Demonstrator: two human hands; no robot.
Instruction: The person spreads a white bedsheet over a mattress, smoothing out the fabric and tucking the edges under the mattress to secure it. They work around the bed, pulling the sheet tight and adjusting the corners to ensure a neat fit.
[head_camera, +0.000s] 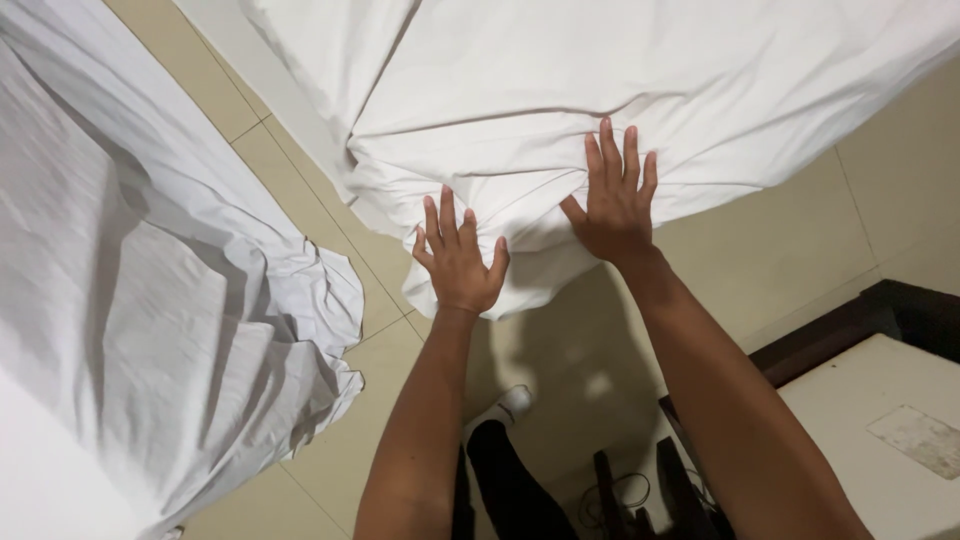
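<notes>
Bright, even indoor light; soft shadows under the arms; sharp focus, slight wide-angle stretch at edges.

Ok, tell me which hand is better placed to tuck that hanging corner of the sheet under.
Probably the left hand. It lies flat on the low hanging corner of the white sheet, near its bottom edge. The right hand presses higher up on the folds, farther from that edge.

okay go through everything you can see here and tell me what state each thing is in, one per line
left hand: open, flat on the sheet's hanging corner
right hand: open, fingers spread, pressing the sheet
white sheet: spread over the bed, creased, corner bunched
second white sheet: rumpled, draped to the tiled floor
dark wooden table: pale top, bare
</notes>
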